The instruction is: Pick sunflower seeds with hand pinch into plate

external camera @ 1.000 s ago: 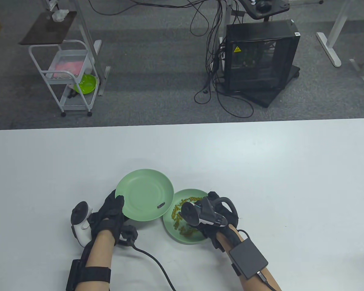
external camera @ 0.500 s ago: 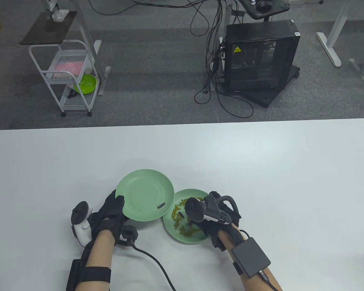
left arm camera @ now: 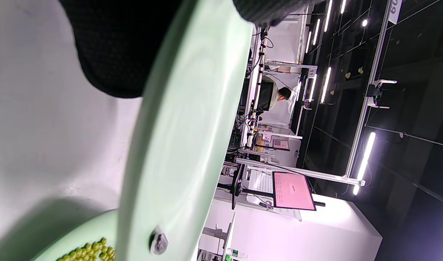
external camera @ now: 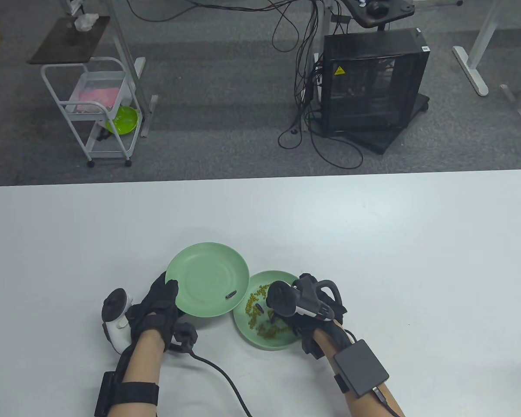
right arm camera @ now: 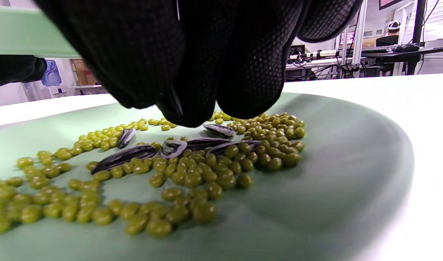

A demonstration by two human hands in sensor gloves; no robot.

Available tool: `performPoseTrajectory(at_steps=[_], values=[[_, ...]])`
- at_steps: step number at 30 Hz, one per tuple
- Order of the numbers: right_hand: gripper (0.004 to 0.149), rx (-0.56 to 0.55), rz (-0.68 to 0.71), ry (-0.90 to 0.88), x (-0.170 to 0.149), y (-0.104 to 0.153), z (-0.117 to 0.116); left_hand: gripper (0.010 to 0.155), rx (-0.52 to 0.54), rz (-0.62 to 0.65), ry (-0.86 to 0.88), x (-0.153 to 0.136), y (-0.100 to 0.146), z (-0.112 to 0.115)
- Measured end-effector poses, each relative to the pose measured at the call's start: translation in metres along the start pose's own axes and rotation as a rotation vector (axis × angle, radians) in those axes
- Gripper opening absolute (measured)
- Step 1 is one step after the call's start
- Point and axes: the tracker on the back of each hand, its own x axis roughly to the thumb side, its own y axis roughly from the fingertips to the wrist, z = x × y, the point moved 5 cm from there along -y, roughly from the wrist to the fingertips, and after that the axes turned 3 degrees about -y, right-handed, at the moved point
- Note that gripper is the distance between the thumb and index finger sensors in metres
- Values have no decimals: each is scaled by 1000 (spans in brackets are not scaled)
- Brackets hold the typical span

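Table view: 1 dark striped sunflower seed in tilted pale-green plate, gripped by left hand; several left among green beans. Right hand fingertips bunched, grasp unclear.

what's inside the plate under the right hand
The lower green plate holds many small green beans with several dark striped sunflower seeds among them. The right hand covers part of the plate, so anything beneath it stays hidden.
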Motion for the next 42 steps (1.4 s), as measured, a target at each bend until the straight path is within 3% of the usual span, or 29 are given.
performPoseTrajectory(at_steps=[17,30,42], values=[[36,-37,7,-31,-1,1,7,68,0,-3,-5,-1,0,0],[37,-95,13,-399,-16,3,32,68,-9,-6,-11,-1,-1,2],[38,-204,27,-487,-11,10,51,67,-38,-13,-47,-3,-2,15]])
